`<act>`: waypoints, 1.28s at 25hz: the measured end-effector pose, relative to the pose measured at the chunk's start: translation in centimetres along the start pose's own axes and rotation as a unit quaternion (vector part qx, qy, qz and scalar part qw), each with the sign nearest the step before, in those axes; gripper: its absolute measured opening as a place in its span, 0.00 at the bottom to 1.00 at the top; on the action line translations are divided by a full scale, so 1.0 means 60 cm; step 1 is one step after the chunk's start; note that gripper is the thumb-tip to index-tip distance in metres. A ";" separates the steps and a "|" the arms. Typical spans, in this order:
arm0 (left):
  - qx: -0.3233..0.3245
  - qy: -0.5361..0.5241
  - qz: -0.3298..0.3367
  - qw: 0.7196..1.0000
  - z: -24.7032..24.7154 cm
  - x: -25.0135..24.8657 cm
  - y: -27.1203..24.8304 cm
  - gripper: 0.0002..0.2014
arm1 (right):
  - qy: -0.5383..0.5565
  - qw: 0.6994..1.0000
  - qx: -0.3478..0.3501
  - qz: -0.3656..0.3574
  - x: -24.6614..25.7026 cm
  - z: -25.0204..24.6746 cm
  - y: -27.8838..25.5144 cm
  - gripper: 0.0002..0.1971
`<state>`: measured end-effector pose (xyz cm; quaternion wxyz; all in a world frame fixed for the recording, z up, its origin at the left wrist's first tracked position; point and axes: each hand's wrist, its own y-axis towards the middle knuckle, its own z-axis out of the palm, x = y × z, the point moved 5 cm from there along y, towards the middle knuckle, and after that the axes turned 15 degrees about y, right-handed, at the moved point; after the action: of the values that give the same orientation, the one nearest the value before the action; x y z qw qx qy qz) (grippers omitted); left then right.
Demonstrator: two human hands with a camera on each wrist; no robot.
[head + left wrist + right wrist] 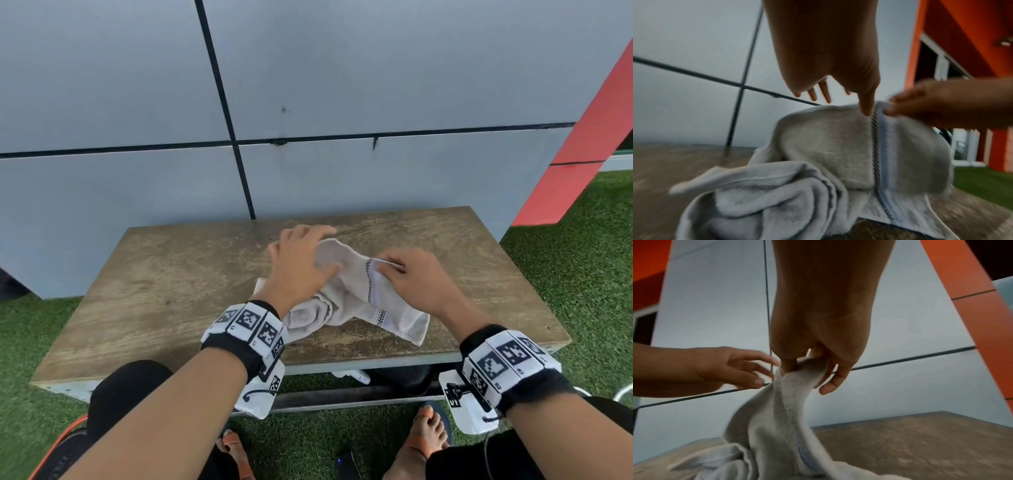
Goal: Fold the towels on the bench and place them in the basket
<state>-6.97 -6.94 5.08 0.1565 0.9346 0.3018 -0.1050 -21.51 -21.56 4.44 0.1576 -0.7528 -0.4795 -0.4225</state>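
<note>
A crumpled white towel (346,301) with a dark stitched band and pale blue stripe lies on the wooden bench (171,291), right of centre. My right hand (407,274) pinches the towel's upper edge near the band and lifts it; the right wrist view shows thumb and fingers closed on the towel (777,415) edge. My left hand (301,260) hovers over the raised fold with fingers spread and straight. In the left wrist view the left hand's fingers (824,92) point past the towel (826,146), holding nothing. No basket is in view.
A grey panelled wall (308,85) stands right behind the bench. A red slanted beam (589,144) rises at the right. Green artificial turf (582,274) surrounds the bench. My knees and sandalled feet (428,438) are at the bench's front edge.
</note>
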 end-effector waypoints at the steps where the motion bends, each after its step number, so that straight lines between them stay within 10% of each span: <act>1: 0.013 -0.007 0.051 0.999 0.007 -0.025 -0.003 0.24 | 0.015 1.000 0.012 -0.016 0.015 0.006 0.002 0.13; 6: -0.061 -0.087 0.081 0.991 -0.001 -0.052 0.014 0.03 | 0.117 0.992 -0.038 -0.023 0.037 -0.007 0.004 0.03; 14: -0.021 -0.165 0.081 0.983 -0.016 -0.048 0.003 0.08 | 0.127 0.992 -0.019 -0.006 0.020 0.003 -0.008 0.10; 32: -0.172 -0.139 0.076 0.972 -0.103 -0.010 0.020 0.05 | 0.054 0.993 -0.055 -0.091 0.056 0.004 0.007 0.09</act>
<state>-6.08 -5.98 11.24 0.3628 0.8901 0.2187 -0.1680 -20.40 -19.64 7.04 0.1030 -0.6898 -0.5126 -0.5009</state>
